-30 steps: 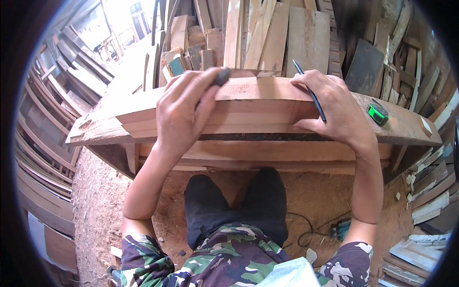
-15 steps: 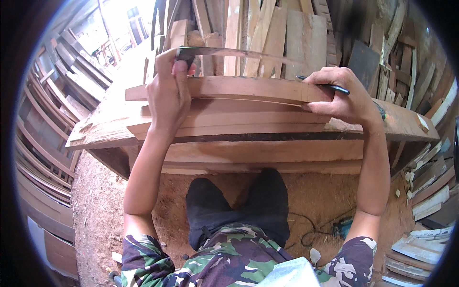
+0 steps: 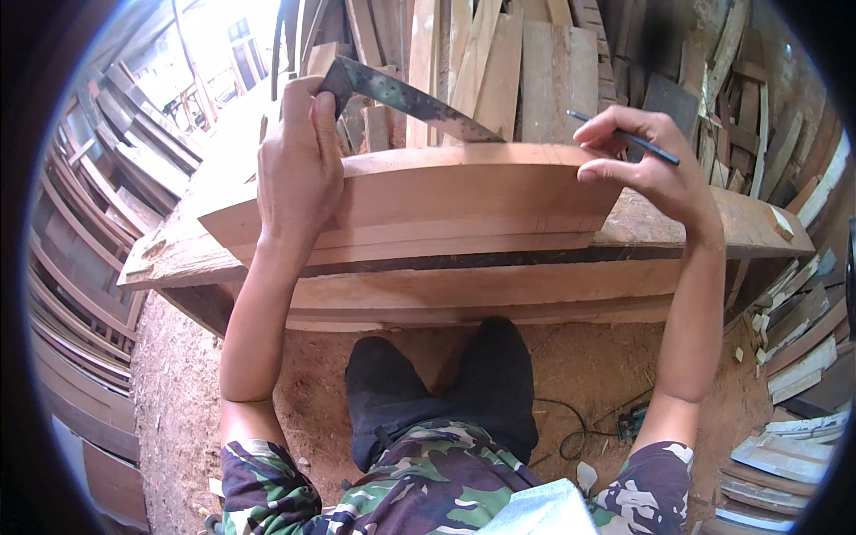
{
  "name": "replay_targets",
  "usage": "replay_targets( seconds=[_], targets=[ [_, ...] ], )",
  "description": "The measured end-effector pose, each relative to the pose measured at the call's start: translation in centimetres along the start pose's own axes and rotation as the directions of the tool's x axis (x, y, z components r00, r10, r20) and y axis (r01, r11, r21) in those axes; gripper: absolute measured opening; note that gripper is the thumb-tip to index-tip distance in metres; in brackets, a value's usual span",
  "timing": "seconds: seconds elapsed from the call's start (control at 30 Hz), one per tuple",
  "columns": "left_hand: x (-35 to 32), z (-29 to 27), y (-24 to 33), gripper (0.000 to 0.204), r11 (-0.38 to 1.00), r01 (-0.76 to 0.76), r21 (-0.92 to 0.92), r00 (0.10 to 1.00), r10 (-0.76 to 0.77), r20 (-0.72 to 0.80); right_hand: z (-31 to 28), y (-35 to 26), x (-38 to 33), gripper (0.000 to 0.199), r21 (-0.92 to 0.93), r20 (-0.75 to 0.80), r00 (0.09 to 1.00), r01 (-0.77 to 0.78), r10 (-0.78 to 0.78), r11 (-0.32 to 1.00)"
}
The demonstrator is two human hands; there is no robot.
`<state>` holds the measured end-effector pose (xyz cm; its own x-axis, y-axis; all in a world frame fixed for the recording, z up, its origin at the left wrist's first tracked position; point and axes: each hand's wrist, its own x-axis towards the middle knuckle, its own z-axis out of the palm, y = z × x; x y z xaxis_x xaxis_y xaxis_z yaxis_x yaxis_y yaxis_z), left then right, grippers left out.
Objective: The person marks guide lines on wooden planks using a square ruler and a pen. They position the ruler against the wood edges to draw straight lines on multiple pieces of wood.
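Observation:
My left hand (image 3: 299, 165) is closed around the dark stock of a try square (image 3: 419, 102), whose speckled metal blade slants down to the right, its tip by the top edge of a wooden board (image 3: 446, 192). The same hand rests against the board's left part. This board stands on edge on the bench, its broad face toward me, with thin lines across its right part. My right hand (image 3: 660, 169) is at the board's right end, a slim dark pencil (image 3: 655, 150) held among its curled fingers. The thumb tip is close to the board's corner.
The board is on a rough wooden bench (image 3: 740, 218). Planks (image 3: 557, 80) lean upright beyond it. Stacked timber (image 3: 98, 294) lines the left side, with offcuts (image 3: 785, 455) at the right. A cable (image 3: 571, 437) and a power tool (image 3: 633, 419) lie on the dusty floor.
The board has turned so its broad face shows more. The square's blade has swung from nearly level to sloping down right. My right hand has loosened from the board's end and shifted right.

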<state>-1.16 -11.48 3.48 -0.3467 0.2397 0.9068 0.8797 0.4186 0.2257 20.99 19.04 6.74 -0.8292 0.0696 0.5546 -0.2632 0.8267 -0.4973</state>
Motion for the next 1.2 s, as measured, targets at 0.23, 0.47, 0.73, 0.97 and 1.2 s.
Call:
replay_targets(
  seconds=[0.23,0.47,0.73,0.97,1.2],
  targets=[
    [1.6,-0.5,-1.0,0.029,0.987,0.03,-0.156,0.989,-0.052,-0.14,1.8,0.6,-2.1,0.045,0.126,-0.095,0.995,-0.026,0.038,0.992],
    [3.9,-1.1,1.9,0.035,0.858,0.103,-0.504,0.995,-0.094,0.044,2.4,1.4,-3.4,0.054,0.161,-0.152,0.987,-0.03,0.055,0.987],
    [2.6,1.9,5.4,0.019,0.843,-0.303,-0.445,0.754,0.497,0.429,3.6,3.8,-4.1,0.052,0.228,-0.227,0.974,0.05,0.003,0.972],
    [2.5,3.1,6.0,0.02,0.8,-0.382,-0.463,0.755,0.559,0.343,4.2,4.1,-4.6,0.051,0.19,-0.273,0.961,0.088,-0.033,0.978],
    [2.8,2.9,5.9,0.019,0.839,-0.283,-0.465,0.778,0.484,0.401,4.5,4.4,-4.4,0.051,0.215,-0.277,0.96,0.103,-0.04,0.971]
  ],
)
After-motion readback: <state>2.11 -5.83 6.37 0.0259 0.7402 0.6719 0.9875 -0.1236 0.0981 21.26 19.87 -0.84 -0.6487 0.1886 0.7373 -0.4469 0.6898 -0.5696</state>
